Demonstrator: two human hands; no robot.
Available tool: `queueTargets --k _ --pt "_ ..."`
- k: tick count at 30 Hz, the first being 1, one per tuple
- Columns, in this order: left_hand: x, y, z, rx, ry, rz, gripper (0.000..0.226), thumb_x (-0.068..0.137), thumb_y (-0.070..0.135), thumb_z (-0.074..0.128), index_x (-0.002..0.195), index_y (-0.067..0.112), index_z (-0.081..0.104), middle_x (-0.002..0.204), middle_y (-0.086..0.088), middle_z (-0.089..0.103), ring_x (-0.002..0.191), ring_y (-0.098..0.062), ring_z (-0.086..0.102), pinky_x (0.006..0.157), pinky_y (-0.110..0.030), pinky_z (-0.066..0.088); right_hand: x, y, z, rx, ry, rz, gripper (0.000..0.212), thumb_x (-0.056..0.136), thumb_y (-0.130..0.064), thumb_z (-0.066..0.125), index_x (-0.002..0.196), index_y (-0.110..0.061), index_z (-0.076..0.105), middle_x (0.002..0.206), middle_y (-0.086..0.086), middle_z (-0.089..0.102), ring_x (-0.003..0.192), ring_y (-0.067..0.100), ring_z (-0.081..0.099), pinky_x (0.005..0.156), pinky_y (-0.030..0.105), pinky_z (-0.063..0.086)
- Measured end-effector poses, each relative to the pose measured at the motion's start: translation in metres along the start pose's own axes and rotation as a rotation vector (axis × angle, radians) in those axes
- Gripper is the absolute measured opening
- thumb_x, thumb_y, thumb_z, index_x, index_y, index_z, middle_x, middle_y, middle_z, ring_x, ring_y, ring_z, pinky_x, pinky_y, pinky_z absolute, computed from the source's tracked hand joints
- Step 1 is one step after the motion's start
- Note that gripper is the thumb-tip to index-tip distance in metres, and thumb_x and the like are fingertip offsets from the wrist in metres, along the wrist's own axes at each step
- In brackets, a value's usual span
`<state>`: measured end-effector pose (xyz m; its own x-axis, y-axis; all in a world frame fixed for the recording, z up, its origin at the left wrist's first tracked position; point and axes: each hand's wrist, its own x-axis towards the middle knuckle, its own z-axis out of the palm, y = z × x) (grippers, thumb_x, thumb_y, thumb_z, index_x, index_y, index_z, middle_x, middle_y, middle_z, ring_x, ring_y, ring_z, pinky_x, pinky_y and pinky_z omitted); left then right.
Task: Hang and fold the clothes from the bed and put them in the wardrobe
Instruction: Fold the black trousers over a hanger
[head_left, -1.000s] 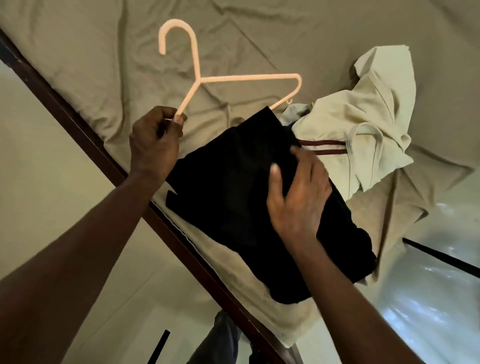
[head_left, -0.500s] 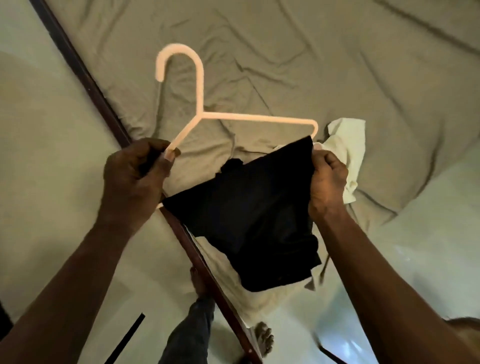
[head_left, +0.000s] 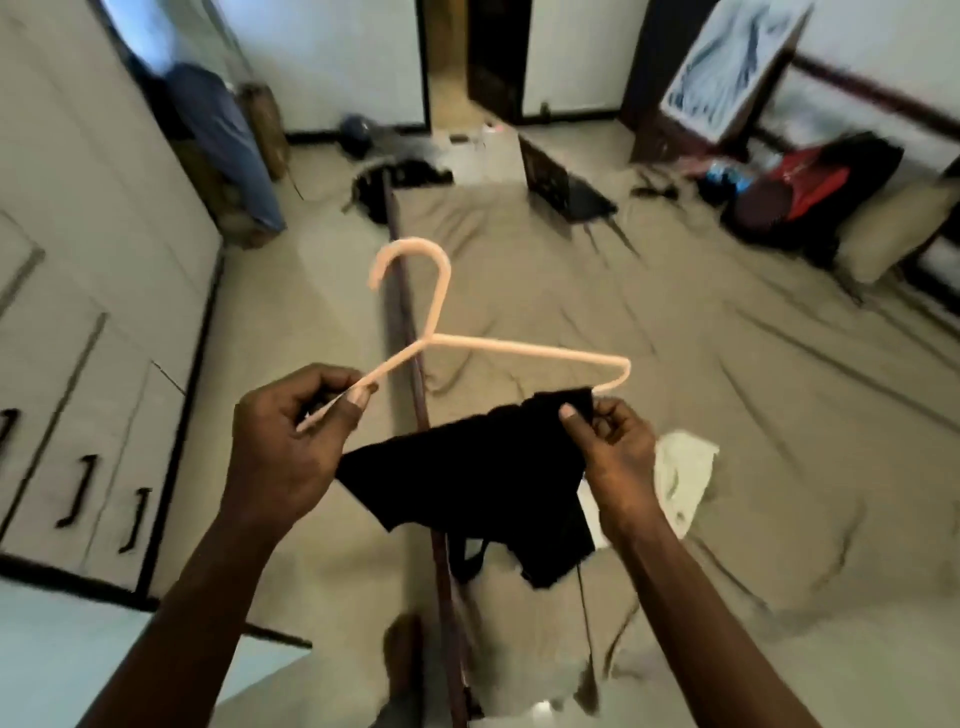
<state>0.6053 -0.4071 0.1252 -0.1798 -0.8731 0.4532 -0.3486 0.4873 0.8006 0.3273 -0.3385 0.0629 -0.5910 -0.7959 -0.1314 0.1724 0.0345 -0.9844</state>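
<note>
You stand at the edge of a bed spread with a wrinkled khaki sheet (head_left: 675, 364). Your left hand (head_left: 291, 441) pinches one arm of a pale pink plastic hanger (head_left: 519, 349). Your right hand (head_left: 608, 447) pinches the top corner of a black cloth garment (head_left: 467, 478) at the hanger's other end. Both are held up above the dark wooden bed rail (head_left: 400, 291). A crumpled cream garment (head_left: 680, 467) lies on the sheet beside your right wrist. White wardrobe doors with dark handles (head_left: 78, 312) line the left wall. A dark open laptop (head_left: 566, 187), a beige pillow (head_left: 893, 228) and a red-and-black bag (head_left: 810, 182) sit at the far end.
</note>
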Motion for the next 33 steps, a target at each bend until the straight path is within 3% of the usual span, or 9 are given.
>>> queueTargets --k 7,11,14,16,20,25,28,31,33 --pt "-0.076 0.096 -0.165 0.157 0.351 0.02 0.006 0.09 0.022 0.069 0.093 0.023 0.074 0.078 0.012 0.073 0.072 -0.01 0.069 0.074 -0.034 0.057 -0.103 -0.077 0.073 -0.049 -0.181 -0.242 0.008 0.093 -0.012 0.076 0.092 -0.007 0.07 0.083 0.003 0.073 0.076 0.011 0.066 0.079 0.034 0.055" --pt "-0.127 0.132 -0.261 0.238 0.504 -0.003 0.008 0.089 0.023 0.073 0.091 0.029 0.077 0.078 0.014 0.075 0.072 -0.009 0.07 0.075 -0.04 0.059 -0.161 -0.103 0.135 -0.149 -0.275 -0.465 0.03 0.095 -0.027 0.074 0.121 -0.022 0.058 0.119 0.0 0.065 0.107 0.013 0.065 0.099 0.049 0.055" --pt "-0.173 0.151 -0.328 0.316 0.567 -0.034 0.011 0.089 0.019 0.076 0.089 0.03 0.077 0.074 0.009 0.074 0.07 -0.014 0.071 0.073 -0.039 0.058 -0.221 -0.125 0.19 -0.322 -0.408 -0.838 0.045 0.098 -0.045 0.064 0.136 -0.023 0.053 0.133 -0.003 0.059 0.125 0.017 0.056 0.108 0.045 0.047" --pt "-0.203 0.163 -0.368 0.351 0.616 -0.037 0.008 0.087 0.019 0.076 0.09 0.026 0.074 0.072 0.005 0.073 0.069 -0.017 0.072 0.071 -0.036 0.057 -0.262 -0.136 0.231 -0.435 -0.565 -1.013 0.041 0.101 -0.051 0.057 0.129 -0.021 0.062 0.121 -0.001 0.069 0.115 0.023 0.064 0.107 0.034 0.041" --pt "-0.266 0.19 -0.456 0.495 0.746 -0.069 0.016 0.086 0.024 0.078 0.088 0.024 0.061 0.074 0.006 0.072 0.073 -0.016 0.073 0.073 -0.035 0.058 -0.355 -0.144 0.308 -0.567 -0.689 -1.16 0.064 0.099 -0.074 0.033 0.082 -0.025 0.069 0.067 -0.004 0.071 0.067 0.025 0.069 0.063 0.037 0.053" --pt "-0.351 0.216 -0.552 1.084 0.996 0.121 0.01 0.093 0.019 0.072 0.099 0.015 0.066 0.114 -0.004 0.064 0.109 -0.024 0.062 0.092 -0.041 0.05 -0.492 -0.148 0.396 -0.348 -0.653 -1.287 0.066 0.101 -0.068 0.038 0.07 -0.016 0.062 0.052 0.0 0.056 0.047 0.028 0.053 0.047 0.038 0.045" --pt "-0.396 0.227 -0.599 1.303 0.766 0.17 0.017 0.099 0.032 0.062 0.102 0.016 0.068 0.106 -0.002 0.066 0.102 -0.025 0.063 0.089 -0.043 0.045 -0.572 -0.16 0.437 -0.244 -0.702 -1.298 0.067 0.101 -0.069 0.038 0.07 -0.016 0.064 0.052 0.001 0.056 0.048 0.028 0.052 0.048 0.034 0.039" --pt "-0.428 0.227 -0.656 1.413 0.49 -0.164 0.042 0.103 0.061 0.037 0.085 0.029 0.058 0.076 0.009 0.062 0.073 -0.019 0.062 0.072 -0.037 0.04 -0.631 -0.178 0.473 -0.145 -0.782 -1.325 0.062 0.101 -0.067 0.042 0.069 -0.017 0.063 0.053 -0.002 0.055 0.048 0.024 0.051 0.048 0.028 0.032" --pt "-0.449 0.224 -0.7 1.51 0.524 -0.259 0.057 0.102 0.067 0.026 0.066 0.029 0.047 0.06 0.01 0.049 0.058 -0.018 0.056 0.057 -0.033 0.031 -0.664 -0.191 0.495 -0.122 -0.807 -1.377 0.059 0.1 -0.067 0.044 0.068 -0.021 0.059 0.051 -0.005 0.05 0.048 0.021 0.046 0.048 0.025 0.026"
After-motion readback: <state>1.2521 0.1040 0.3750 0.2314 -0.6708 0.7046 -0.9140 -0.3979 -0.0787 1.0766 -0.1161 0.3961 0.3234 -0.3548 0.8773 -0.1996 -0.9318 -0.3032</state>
